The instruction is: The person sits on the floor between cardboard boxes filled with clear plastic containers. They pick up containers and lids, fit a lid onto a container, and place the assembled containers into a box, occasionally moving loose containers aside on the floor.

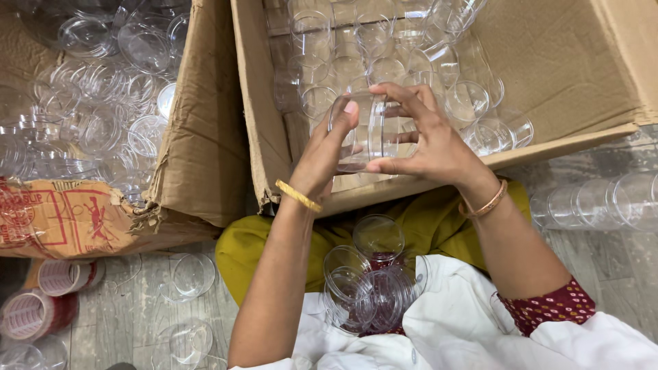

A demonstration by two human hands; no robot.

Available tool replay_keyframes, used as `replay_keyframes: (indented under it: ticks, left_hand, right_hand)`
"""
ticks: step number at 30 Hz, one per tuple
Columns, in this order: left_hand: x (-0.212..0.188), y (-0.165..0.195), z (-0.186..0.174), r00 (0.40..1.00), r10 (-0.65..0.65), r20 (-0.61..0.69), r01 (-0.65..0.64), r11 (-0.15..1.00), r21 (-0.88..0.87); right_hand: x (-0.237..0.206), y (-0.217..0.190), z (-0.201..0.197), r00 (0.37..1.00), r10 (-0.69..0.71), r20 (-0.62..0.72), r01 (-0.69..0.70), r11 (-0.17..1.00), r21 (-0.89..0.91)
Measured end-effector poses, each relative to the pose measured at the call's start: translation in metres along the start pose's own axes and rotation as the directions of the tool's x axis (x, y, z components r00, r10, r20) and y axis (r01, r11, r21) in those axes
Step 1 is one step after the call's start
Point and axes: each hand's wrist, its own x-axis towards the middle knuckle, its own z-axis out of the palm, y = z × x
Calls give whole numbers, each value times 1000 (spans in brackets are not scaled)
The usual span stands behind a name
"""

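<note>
Both hands hold one clear plastic jar [367,130] above the front edge of the open cardboard box [562,62]: the left hand [327,154] is clamped on its side and the right hand [428,140] closes around its other end. It looks light, thin-walled and slippery, so a grip at the stiffer rims seems safest.

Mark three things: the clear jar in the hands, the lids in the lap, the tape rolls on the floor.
clear jar [367,130], head view, on its side wall between both hands.
lids [370,288], head view, middle of the pile.
tape rolls [34,314], head view, face of the nearer roll.
</note>
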Motion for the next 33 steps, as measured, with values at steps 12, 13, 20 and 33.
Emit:
replay_keyframes:
  ticks: [12, 13, 20, 33]
  left_hand:
    - [-1, 13, 3, 994, -75, 82, 65, 990, 122]
    - [-1, 15, 2, 994, -100, 38, 89, 971, 220]
    - [-14, 17, 3, 997, 64, 50, -81, 851, 518]
    - [-11, 14, 2, 995, 94, 20, -87, 788, 609]
  right_hand:
    - [-30, 7, -18, 970, -172, -170, 196, 971, 139]
    - [-47, 12, -29, 956, -176, -236, 199, 977, 76]
    - [-220, 50, -163, 579, -144, -803, -473, 743, -474]
    - [-286, 144, -195, 500, 78, -863, -757, 523, -391]
